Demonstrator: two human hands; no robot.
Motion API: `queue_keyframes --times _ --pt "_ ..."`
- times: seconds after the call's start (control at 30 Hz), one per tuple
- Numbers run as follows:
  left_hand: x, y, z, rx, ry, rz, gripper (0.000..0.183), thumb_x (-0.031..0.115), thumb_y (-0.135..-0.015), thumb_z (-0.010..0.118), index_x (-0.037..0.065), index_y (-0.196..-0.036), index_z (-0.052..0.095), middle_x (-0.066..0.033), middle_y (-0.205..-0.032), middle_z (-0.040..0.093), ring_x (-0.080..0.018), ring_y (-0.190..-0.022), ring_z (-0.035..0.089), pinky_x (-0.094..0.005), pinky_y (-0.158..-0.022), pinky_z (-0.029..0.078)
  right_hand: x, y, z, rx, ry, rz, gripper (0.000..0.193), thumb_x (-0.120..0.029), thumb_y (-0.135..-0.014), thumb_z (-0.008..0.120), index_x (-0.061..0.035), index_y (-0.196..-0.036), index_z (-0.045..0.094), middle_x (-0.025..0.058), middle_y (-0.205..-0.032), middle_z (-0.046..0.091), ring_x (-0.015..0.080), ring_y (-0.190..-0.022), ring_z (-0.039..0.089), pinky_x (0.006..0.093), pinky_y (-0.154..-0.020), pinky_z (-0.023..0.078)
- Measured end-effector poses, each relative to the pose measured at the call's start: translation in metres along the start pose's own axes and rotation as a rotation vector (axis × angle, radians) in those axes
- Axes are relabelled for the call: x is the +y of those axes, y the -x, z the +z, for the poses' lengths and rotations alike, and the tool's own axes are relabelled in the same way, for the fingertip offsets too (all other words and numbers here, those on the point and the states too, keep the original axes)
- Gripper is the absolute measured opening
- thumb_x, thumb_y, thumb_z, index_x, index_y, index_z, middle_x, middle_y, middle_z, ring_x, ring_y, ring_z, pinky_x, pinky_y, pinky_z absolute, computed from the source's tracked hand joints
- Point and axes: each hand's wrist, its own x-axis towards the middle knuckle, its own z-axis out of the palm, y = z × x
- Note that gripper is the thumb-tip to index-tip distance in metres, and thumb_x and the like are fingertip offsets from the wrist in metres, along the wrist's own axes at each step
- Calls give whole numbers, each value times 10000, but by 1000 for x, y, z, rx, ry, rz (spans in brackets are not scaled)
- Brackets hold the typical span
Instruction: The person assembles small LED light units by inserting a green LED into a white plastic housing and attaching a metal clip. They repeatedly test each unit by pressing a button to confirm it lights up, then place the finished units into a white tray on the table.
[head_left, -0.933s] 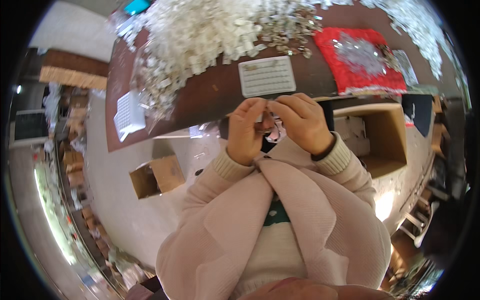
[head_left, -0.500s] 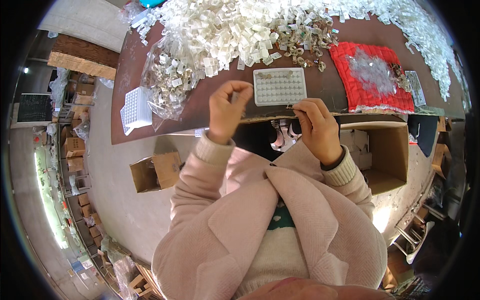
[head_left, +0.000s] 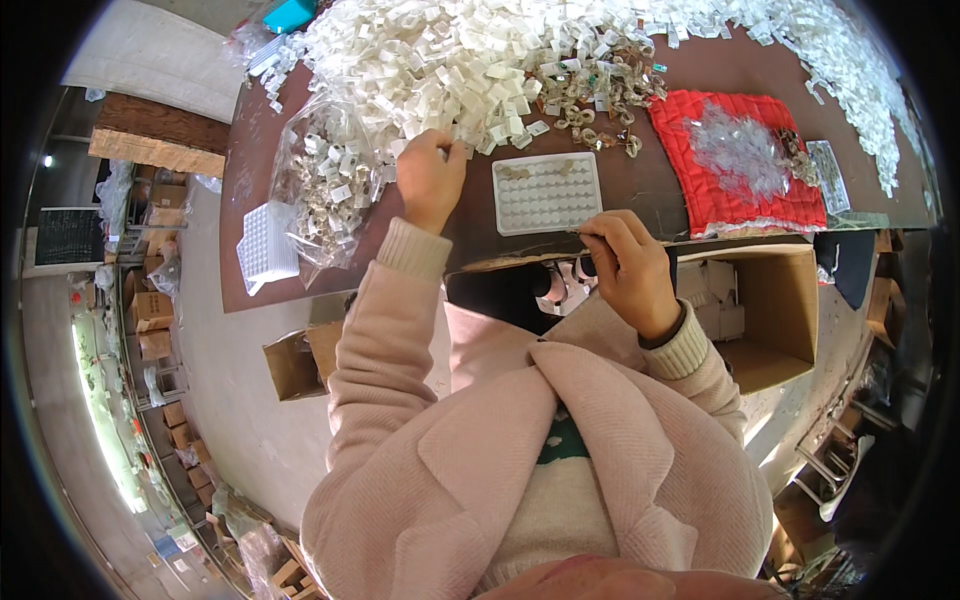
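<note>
A white tray [head_left: 548, 228] with rows of small wells lies near the table's front edge, and small greyish pieces sit in its far row. At the near edge of a big heap of small clear plastic pieces [head_left: 430, 75], my left hand [head_left: 430, 185] is closed, its fingertips partly hidden; what it holds, if anything, does not show. Just off the tray's near right corner, my right hand [head_left: 635, 270] pinches thumb and finger together around something too small to make out.
A clear bag of small pieces [head_left: 330, 185] and stacked white trays [head_left: 268, 245] lie at left. Brownish ring-like pieces [head_left: 600, 95] edge the heap. On the right, a red quilted cloth [head_left: 675, 135] bears clear bits. Below the table stand cardboard boxes [head_left: 780, 340].
My left hand has moved from beside the tray up and away to the heap's near edge. My right hand stays near the tray's corner, still pinched. The view has shifted slightly.
</note>
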Motion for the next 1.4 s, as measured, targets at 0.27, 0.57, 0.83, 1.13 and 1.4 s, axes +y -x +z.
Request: queue_keyframes --times 0.27,0.57,0.83,1.13,1.4 --pt "40 59 -47 -440 865 -411 75 52 -847 629 -5 -798 627 -70 -779 660 -40 -574 447 -206 -526 349 -16 -14 11 -24 -358 79 197 75 -847 679 -24 -1015 649 126 -941 659 278 -776 671 320 -673 540" --pt "73 105 -55 -489 1377 -435 168 118 -913 619 -20 -1005 596 -13 -732 570 -37 -550 411 -198 -501 318 -28 -16 23 -23 -450 202 174 77 -910 645 17 -1073 640 96 -967 689 144 -828 681 252 -705 551" --pt "82 122 -46 -185 1171 -293 269 -16 -855 770 -14 -1081 623 -46 -932 715 -40 -762 588 -170 -634 458 -37 -17 24 65 -621 235 156 88 -884 666 6 -1016 674 87 -955 703 137 -847 704 244 -714 550" --pt "76 126 -44 -90 1261 -181 267 -22 -851 776 -12 -1083 643 -39 -910 717 -29 -747 594 -158 -617 457 -42 -15 23 36 -405 110 189 70 -844 707 -19 -1009 734 88 -926 695 133 -760 661 244 -656 519" --pt "71 130 -35 -17 1285 -145 264 -49 -842 772 -11 -1066 638 -34 -902 697 -21 -712 566 -156 -605 458 -39 -9 22 -102 -917 468 195 53 -874 715 -2 -1059 744 40 -908 673 67 -727 608 205 -614 482"
